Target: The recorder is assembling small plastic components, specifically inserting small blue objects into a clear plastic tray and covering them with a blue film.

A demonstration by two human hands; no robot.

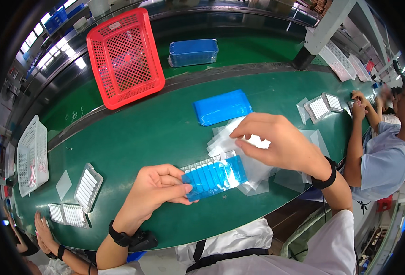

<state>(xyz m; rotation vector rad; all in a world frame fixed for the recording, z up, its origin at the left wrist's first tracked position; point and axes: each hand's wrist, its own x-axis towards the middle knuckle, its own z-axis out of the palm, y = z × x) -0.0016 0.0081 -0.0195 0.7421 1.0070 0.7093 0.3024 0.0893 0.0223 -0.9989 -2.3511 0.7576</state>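
Observation:
My left hand (154,188) grips the left end of a clear tray (207,162) that holds a row of several white tubes. A shiny blue film (217,178) lies across most of the tray, and the tube ends show along its far edge. My right hand (278,140) hovers just beyond the tray's right end, fingers curled, with a small gap between thumb and forefinger and nothing visible in it. Under it, loose translucent sheets (257,176) lie spread on the green table. Farther off rests a stack of blue film sheets (223,107).
A red basket (160,82) leans at the back left, near a wrapped blue block (193,52). Filled tube trays (88,188) lie at left by another person's hand (44,231) and a white basket (33,160). At right, a co-worker (372,151) sits near more trays (319,107).

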